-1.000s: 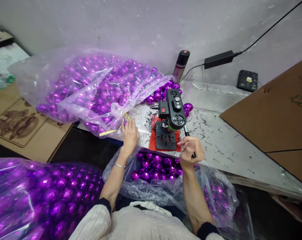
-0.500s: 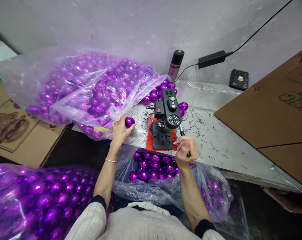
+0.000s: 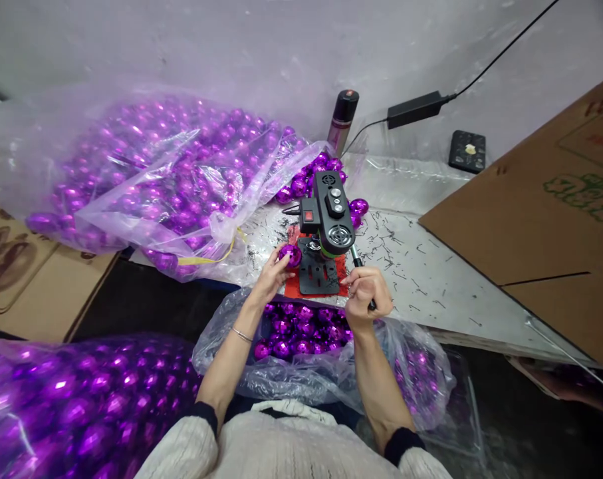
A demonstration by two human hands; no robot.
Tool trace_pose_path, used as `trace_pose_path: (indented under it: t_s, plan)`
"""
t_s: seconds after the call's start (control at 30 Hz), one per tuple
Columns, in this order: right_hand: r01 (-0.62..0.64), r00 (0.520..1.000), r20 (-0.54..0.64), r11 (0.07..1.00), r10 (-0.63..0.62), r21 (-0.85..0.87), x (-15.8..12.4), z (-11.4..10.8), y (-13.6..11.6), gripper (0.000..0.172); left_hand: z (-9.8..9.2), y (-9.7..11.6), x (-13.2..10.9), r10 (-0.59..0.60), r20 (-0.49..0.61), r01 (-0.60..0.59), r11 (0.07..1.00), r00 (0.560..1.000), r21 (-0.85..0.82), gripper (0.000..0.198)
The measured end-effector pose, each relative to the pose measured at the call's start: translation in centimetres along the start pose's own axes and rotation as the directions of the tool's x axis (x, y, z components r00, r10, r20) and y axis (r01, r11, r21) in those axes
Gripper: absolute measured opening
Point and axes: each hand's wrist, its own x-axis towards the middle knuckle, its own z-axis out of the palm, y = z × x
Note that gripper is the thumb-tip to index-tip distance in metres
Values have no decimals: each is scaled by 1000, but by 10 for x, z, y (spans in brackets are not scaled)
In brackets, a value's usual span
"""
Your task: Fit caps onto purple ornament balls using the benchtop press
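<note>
A shiny purple ball ornament [image 3: 290, 256] is held in the fingers of my left hand [image 3: 271, 276], just left of a small black bench press machine [image 3: 335, 213]. My right hand [image 3: 368, 293] is wrapped round the machine's lever handle [image 3: 372, 305], on its right side. The machine's slotted black base [image 3: 318, 283] rests on a red sheet [image 3: 292, 285]. Below the table edge, between my forearms, a plastic-lined container holds several purple balls [image 3: 301, 329].
A large clear bag of purple balls [image 3: 181, 173] lies at the left, another bag [image 3: 82, 406] at lower left. A spray can [image 3: 343, 120], black power adapter [image 3: 415, 110] and dark square box [image 3: 467, 151] stand behind. Cardboard [image 3: 540, 219] leans right. Dark scraps litter the white table [image 3: 405, 279].
My left hand has moved right with the purple ball, from beside the bag to the machine's left side. My right hand stays on the lever. The whole view has shifted slightly.
</note>
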Motion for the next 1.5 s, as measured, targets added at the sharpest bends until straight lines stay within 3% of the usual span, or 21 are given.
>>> trace_pose_path:
  t_s: [0.07, 0.13, 0.23, 0.3, 0.4, 0.5, 0.63, 0.73, 0.83, 0.97, 1.07, 1.17, 1.3, 1.5]
  plan:
    - [15, 1000, 1, 1000, -15, -4, 1, 0, 0, 38, 0, -2, -1, 60, -69, -54, 994, 996, 97, 57]
    - [22, 1000, 1, 1000, -22, -11, 1, 0, 0, 38, -1, -3, -1, 218, -129, -163, 926, 967, 341, 58]
    - [31, 1000, -2, 999, -31, -15, 1, 0, 1, 38, -4, -3, -2, 382, -33, -267, 703, 924, 659, 55]
    - [33, 999, 0, 999, -33, -12, 1, 0, 1, 38, -7, -6, -3, 385, 58, -313, 643, 921, 699, 59]
    - [32, 999, 9, 999, -32, 1, 2, 0, 0, 38, -12, -12, -3, 369, 68, -333, 727, 927, 600, 63]
    - [30, 1000, -4, 999, -30, 23, 2, 1, -1, 38, -16, -11, -1, 335, -66, -261, 829, 940, 495, 56]
    - [28, 1000, -3, 999, -28, 30, 2, 1, -1, 37, -12, 6, 3, 254, -162, -113, 800, 954, 589, 53]
    - [33, 999, 5, 999, -33, 14, 3, 1, -2, 37, -8, 19, 5, 127, -151, -5, 781, 980, 624, 55]
    - [37, 999, 2, 999, -37, 9, 6, 1, -4, 38, -5, 23, 7, 66, -110, 8, 823, 992, 568, 61]
    - [34, 999, -11, 999, -33, 2, 11, 3, -8, 41, 0, 18, 6, 15, -103, 1, 988, 995, 155, 71]
    - [25, 1000, -13, 1000, -26, -2, 18, 4, -12, 40, 7, 16, 2, -65, -44, 57, 985, 997, -165, 69]
    - [-9, 1000, -23, 1000, 9, 1, 27, 6, -19, 40, 16, 14, -4, -122, 10, 120, 953, 993, -278, 64]
    - [-96, 995, -4, 995, 95, -11, 40, 7, -28, 44, 28, 8, -8, -106, -2, 103, 972, 994, -210, 66]
    - [-90, 996, 18, 996, 90, 11, 46, 7, -31, 42, 40, -3, -10, 39, -45, -33, 993, 998, 114, 63]
